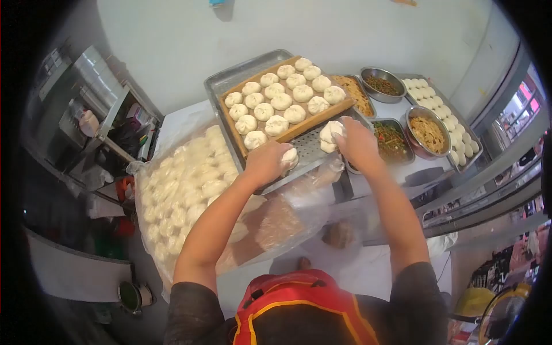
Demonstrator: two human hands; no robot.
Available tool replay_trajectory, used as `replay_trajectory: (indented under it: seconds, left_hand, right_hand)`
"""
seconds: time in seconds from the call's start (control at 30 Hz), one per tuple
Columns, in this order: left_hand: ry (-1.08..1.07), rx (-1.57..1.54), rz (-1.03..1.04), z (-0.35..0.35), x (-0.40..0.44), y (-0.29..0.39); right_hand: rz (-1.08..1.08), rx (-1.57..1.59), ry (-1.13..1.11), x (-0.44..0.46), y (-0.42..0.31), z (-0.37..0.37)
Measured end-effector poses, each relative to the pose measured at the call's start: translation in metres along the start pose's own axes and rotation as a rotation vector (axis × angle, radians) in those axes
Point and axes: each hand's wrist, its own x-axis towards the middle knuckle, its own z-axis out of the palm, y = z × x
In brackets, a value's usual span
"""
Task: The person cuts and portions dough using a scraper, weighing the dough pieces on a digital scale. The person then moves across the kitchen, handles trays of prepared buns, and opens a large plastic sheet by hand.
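My left hand (265, 163) is closed round a pleated white bun (291, 158) over the front edge of a perforated metal tray (307, 144). Part of that bun is hidden by my fingers. To the right, my right hand (359, 141) grips another pleated bun (330, 137) above the same tray; its lumpy outline might be two buns together, I cannot tell. Just beyond both hands, a wooden-framed board (316, 119) carries rows of pleated buns, resting tilted on the metal tray.
Plastic sheeting covers many dough pieces (184, 178) at the left. On the right stand a bowl of green filling (382, 85), a bowl of yellowish filling (426, 133), a rectangular pan of chopped vegetables (393, 141) and a tray of round dough pieces (457, 129).
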Motion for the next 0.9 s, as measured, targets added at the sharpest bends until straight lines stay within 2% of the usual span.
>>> replay_trajectory:
  seconds: [0.03, 0.07, 0.17, 0.27, 0.37, 0.4, 0.47, 0.57, 0.77, 0.9]
  left_hand:
    - [0.01, 0.056, 0.071, 0.0, -0.001, 0.0]
    - [-0.036, 0.038, 0.058, -0.003, -0.003, 0.003]
    - [-0.053, 0.09, 0.061, -0.007, -0.008, 0.0]
    - [0.126, 0.02, 0.137, 0.002, 0.002, -0.022]
    - [0.372, 0.149, 0.266, 0.005, 0.032, -0.052]
    - [0.374, 0.088, 0.268, 0.008, 0.042, -0.064]
    - [0.373, -0.033, 0.274, 0.011, 0.063, -0.079]
    - [0.15, 0.06, 0.096, -0.003, 0.077, -0.071]
    - [0.119, 0.244, -0.09, -0.005, 0.085, -0.043]
    - [0.044, 0.259, 0.007, -0.002, 0.1, -0.057]
  right_hand:
    - [-0.04, 0.095, 0.082, -0.016, 0.007, -0.006]
    - [-0.083, 0.191, 0.166, -0.033, 0.013, -0.01]
    - [0.017, 0.248, 0.228, -0.095, 0.03, -0.026]
    - [0.205, 0.163, 0.269, -0.184, 0.051, -0.029]
    - [0.439, 0.174, 0.303, -0.279, 0.055, -0.013]
    - [0.488, 0.124, 0.281, -0.309, 0.054, -0.01]
    - [0.659, 0.126, 0.271, -0.367, 0.053, 0.001]
    - [0.808, 0.078, 0.267, -0.414, 0.024, 0.001]
    - [0.914, 0.111, 0.295, -0.444, -0.016, 0.004]
    - [0.896, 0.094, 0.282, -0.442, -0.015, 0.01]
